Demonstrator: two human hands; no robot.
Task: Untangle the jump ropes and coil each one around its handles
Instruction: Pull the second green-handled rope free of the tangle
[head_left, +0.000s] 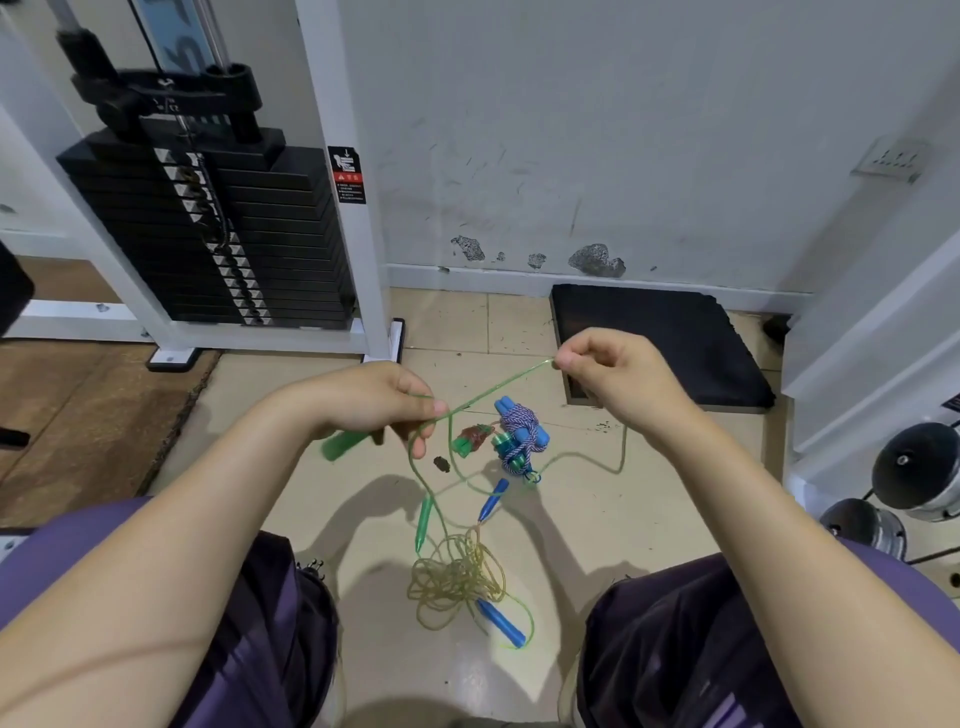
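Bare forearms, no sleeves visible; left hand (382, 400) and right hand (610, 371) ungloved. Dark purple shorts (270, 639) with lighter purple stripes, both thighs.

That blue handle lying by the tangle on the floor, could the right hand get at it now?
Probably not straight away: the right hand pinches the green rope. Nothing covers the blue handle; it lies between the knees.

Green rope (496, 387) taut betw. both hands, one green handle (340, 445) in left hand (374, 400), other (423, 517) dangling. Yellowish rope (457, 574) w/ blue handles tangled on floor. Blue-white rope (519, 431) already coiled round its handles, floor.
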